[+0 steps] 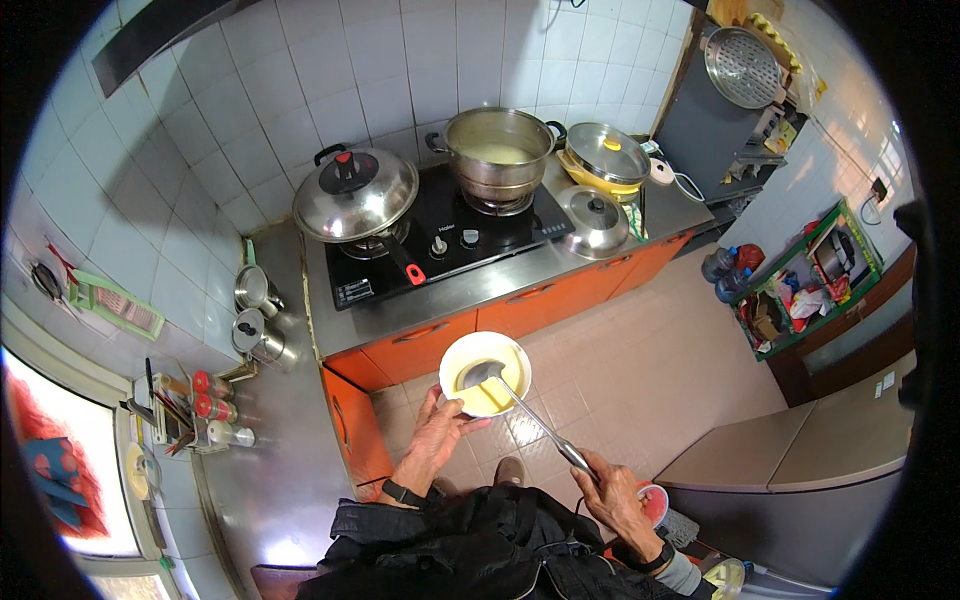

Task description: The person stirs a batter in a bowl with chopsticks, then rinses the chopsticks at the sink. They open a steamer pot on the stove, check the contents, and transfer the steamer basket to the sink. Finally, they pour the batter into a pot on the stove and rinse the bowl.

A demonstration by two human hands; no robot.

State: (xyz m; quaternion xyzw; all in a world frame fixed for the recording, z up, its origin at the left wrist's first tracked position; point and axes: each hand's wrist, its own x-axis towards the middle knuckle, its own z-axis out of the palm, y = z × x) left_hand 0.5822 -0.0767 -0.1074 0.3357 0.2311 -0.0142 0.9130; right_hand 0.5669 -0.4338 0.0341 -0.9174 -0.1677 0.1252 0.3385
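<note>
My left hand (439, 431) grips the near left rim of a white bowl (445, 373), held up over the floor in front of me. Pale yellow liquid (491, 399) lies inside it. In my right hand (616, 501) is the handle of a long metal ladle (541, 427), whose round head rests in the bowl at the liquid. Beyond the bowl, a steel pot (499, 171) stands lidless on the right burner, with pale yellowish contents. A wok with a domed steel lid (360, 199) sits on the left burner.
The black gas hob (450, 255) is set in a steel counter (266, 457) above orange cabinets (442, 335). Right of the pot are a steel lid (598, 225) and a yellow electric pan (607, 161). A grey refrigerator (780, 517) stands at my right. Small saucepans (259, 330) and spice jars (214, 396) line the left counter.
</note>
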